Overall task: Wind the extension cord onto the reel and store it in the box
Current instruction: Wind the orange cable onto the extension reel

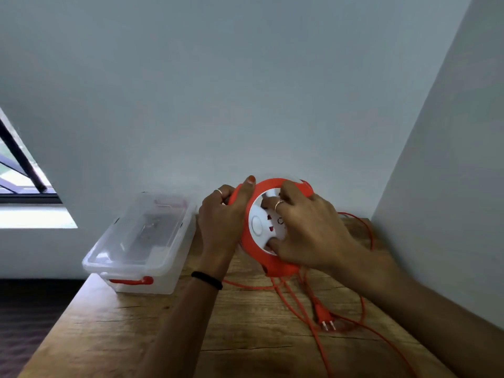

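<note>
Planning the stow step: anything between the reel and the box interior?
Yes. The box has its clear lid on, so it is closed. The left hand and right hand both hold the reel; loose cord lies unwound on the table.

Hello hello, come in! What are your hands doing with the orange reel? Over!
Left hand grips reel rim; right hand, fingers curled, on its white hub. Cord mostly loose on table, plug lying free. Box left, lid on.

Both hands grip the orange reel (268, 264); cord (313, 326) loose on table (136, 323).
</note>
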Available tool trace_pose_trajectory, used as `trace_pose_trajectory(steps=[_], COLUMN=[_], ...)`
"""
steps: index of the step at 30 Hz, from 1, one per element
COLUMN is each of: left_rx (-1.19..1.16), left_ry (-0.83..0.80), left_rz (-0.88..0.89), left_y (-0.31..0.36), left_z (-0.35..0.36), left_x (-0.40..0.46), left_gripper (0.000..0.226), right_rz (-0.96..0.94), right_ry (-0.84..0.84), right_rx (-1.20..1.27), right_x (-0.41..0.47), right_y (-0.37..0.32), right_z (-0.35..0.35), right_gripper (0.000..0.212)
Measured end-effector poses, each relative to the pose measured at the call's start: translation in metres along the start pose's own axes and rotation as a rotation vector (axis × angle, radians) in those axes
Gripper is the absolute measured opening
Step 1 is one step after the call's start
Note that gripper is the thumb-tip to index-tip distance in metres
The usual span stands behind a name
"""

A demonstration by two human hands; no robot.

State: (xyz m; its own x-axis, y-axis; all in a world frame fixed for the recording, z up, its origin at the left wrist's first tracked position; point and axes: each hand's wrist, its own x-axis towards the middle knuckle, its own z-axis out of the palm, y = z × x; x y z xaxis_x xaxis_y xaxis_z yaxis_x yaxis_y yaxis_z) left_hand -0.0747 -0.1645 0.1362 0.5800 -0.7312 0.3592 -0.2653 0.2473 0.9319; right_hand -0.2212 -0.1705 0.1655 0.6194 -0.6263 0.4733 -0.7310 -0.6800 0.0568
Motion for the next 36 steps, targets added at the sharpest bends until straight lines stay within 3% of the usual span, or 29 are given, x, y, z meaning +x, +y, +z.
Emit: trace_pose_trajectory(steps=[3, 9, 14, 18, 22, 24, 28, 30, 36], left_rx=[0.022, 0.013, 0.101, 0.066, 0.003, -0.020, -0.043, -0.045, -0.142], left_ry=[0.115, 0.267, 0.236, 0.193, 0.155, 0.124, 0.023, -0.029, -0.187], left_rz=[0.005, 0.021, 0.047, -0.005, -0.082, -0.100, -0.119, -0.115, -0.116], left_y=[0.001, -0.006, -0.018, -0.014, -0.014, -0.014, -0.012, -0.010, -0.010], left_z=[0.010, 0.027, 0.026, 0.014, -0.004, -0.013, -0.027, -0.033, -0.048], left_x=[-0.007, -0.030, -0.036, -0.043, -0.038, -0.032, -0.024, -0.021, -0.013], left_gripper=[0.051, 0.041, 0.048, 0.040, 0.045, 0.049, 0.049, 0.048, 0.069], right_rz=[0.306, 0.680, 0.904, 0.758, 0.498, 0.338, -0.058, -0.136, -0.244], right_ry=[0.017, 0.104, 0.043, -0.057, -0.012, 0.037, -0.080, -0.128, -0.170], right_rx=[0.167, 0.407, 0.621, 0.560, 0.505, 0.385, 0.030, -0.093, -0.159], right_x=[-0.001, -0.002, -0.010, -0.017, -0.029, -0.035, -0.038, -0.037, -0.026], right_y=[-0.008, -0.009, -0.015, -0.018, -0.013, -0.011, -0.010, -0.014, -0.029], right_z=[0.003, 0.017, 0.028, 0.022, 0.000, -0.008, -0.009, -0.009, -0.012], right_gripper=[0.064, 0.061, 0.065, 0.071, 0.037, 0.032, 0.062, 0.074, 0.069])
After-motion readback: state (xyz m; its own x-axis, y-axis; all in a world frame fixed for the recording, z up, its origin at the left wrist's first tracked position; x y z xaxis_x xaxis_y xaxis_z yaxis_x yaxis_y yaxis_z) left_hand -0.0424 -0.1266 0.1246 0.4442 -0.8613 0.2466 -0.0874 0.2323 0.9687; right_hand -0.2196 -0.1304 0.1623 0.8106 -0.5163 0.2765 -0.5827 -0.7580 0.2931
